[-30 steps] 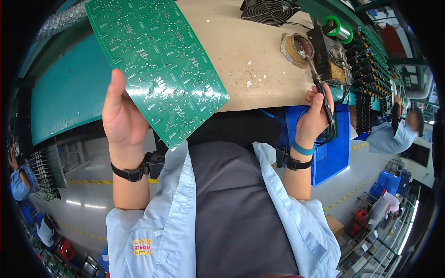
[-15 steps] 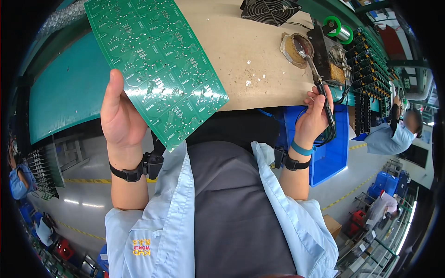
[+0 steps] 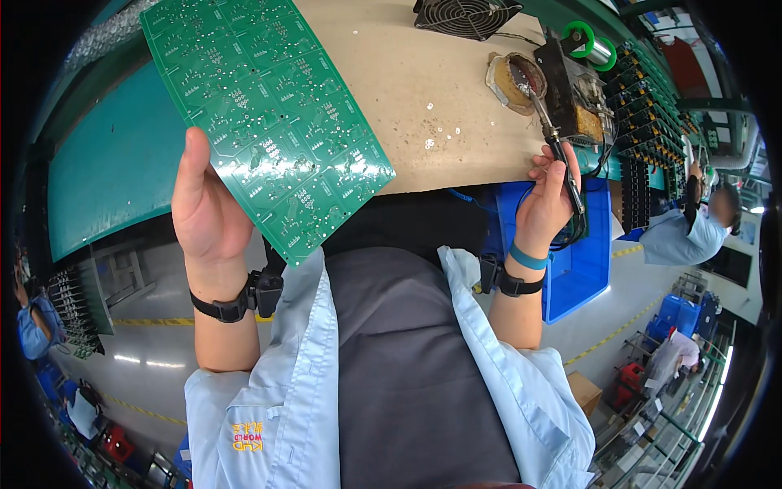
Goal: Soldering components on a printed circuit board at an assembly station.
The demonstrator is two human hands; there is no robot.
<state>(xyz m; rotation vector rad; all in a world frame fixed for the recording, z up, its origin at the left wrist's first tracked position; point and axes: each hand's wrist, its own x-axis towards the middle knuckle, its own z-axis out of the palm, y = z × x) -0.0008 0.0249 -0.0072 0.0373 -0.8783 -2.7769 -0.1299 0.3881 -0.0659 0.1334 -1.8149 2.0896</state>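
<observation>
Green board (image 3: 265, 122), big panel of repeated circuits, solder side up, held tilted over the near-left part of the bench (image 3: 423, 65); its near corner hangs off the bench edge above the person's lap. Left hand (image 3: 204, 212) grips the board's left-near edge, thumb up along the edge, fingers hidden underneath. Right of the board, past a strip of bare bench with scattered solder specks, right hand (image 3: 546, 204) is clenched round a soldering iron (image 3: 562, 163), handle in the fist, cable looping down behind it. Iron's tip points away from the person into a round tin (image 3: 509, 81) of brownish stuff; can't tell if it touches. Just right of the tin, a black iron stand (image 3: 574, 90), grimy. Beyond that, a green solder spool (image 3: 585, 41). Small fan (image 3: 464, 16) lies at the bench's far edge, right of the board's far end. Left of the board, a teal mat (image 3: 114, 163). Blue bin (image 3: 582, 261) sits below the bench edge under the right hand. Black straps on both wrists, blue band on the right. Other workers at neighbouring stations, far right and far left.
</observation>
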